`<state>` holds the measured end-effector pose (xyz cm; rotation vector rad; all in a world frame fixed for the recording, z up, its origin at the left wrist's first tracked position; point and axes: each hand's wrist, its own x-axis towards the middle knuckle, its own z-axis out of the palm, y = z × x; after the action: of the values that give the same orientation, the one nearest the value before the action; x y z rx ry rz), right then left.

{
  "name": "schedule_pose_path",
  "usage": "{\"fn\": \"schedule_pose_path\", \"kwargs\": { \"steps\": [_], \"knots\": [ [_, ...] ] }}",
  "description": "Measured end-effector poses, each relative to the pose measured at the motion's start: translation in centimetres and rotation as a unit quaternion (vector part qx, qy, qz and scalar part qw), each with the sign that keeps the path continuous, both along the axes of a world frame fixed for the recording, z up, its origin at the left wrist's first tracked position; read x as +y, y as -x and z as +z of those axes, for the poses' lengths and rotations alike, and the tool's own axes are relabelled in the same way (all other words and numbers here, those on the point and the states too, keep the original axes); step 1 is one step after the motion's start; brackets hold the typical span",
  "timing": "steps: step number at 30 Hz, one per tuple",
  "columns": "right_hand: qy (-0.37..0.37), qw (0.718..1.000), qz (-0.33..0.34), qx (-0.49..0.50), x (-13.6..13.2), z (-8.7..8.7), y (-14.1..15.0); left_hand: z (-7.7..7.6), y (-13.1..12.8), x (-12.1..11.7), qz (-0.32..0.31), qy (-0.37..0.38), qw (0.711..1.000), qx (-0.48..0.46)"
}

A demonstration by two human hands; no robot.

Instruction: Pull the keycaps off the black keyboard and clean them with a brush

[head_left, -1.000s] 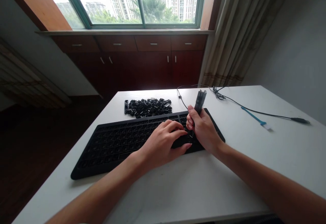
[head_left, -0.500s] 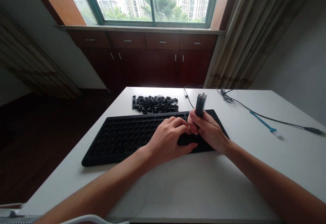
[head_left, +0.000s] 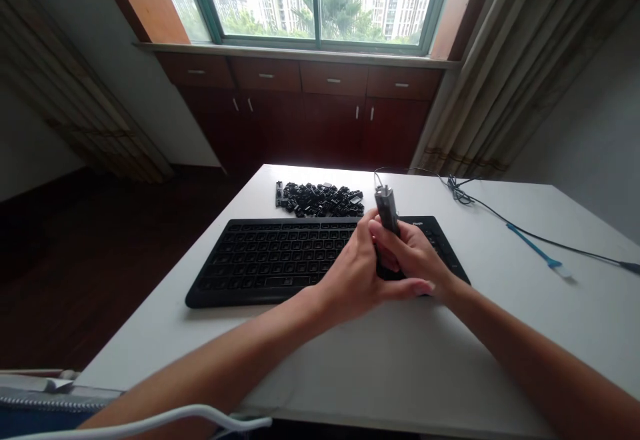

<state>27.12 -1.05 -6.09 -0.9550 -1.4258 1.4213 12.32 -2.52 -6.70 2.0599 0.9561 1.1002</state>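
A narrow, dark grey plastic tool stands nearly upright in the clasped fingers of a person's right hand, above the right-hand part of a long black plastic keyboard. The left hand presses in close beside it, thumb outstretched; whether its hidden fingertips grasp anything cannot be told. Behind the keyboard lies a heap of small black plastic keycaps; to the right, on the white tabletop, rests a slim blue-handled brush near a thin black cable.

Blk kybd, bare sockets showing, flat on wht table; dk gry tool approx upright, R hand.
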Motion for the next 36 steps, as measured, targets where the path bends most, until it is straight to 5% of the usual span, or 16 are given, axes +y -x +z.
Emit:
{"fn": "schedule_pose_path", "kwargs": {
  "steps": [4, 9, 20, 29, 36],
  "knots": [
    [-0.038, 0.994, -0.097, 0.014, -1.1, -0.4, 1.5, 0.3, -2.1, -0.8, 0.004, 0.045, 0.993, -0.110],
    [-0.072, 0.984, -0.163, -0.018, -1.9, -0.4, 1.2, -0.7, -3.4, -1.2, 0.004, 0.023, 0.999, -0.035],
    [-0.079, 0.971, -0.226, -0.025, -2.1, -0.5, 0.9, -0.8, -3.6, -1.5, 0.005, 0.007, 0.999, 0.054],
    [-0.085, 0.969, -0.229, 0.046, -0.7, -0.1, 1.1, -0.4, -2.3, -0.9, -0.021, 0.090, 0.996, -0.001],
    [-0.044, 0.942, -0.296, 0.153, 0.9, -0.1, -1.3, -0.1, 0.2, 0.2, -0.006, -0.091, 0.982, 0.165]
  ]
}}
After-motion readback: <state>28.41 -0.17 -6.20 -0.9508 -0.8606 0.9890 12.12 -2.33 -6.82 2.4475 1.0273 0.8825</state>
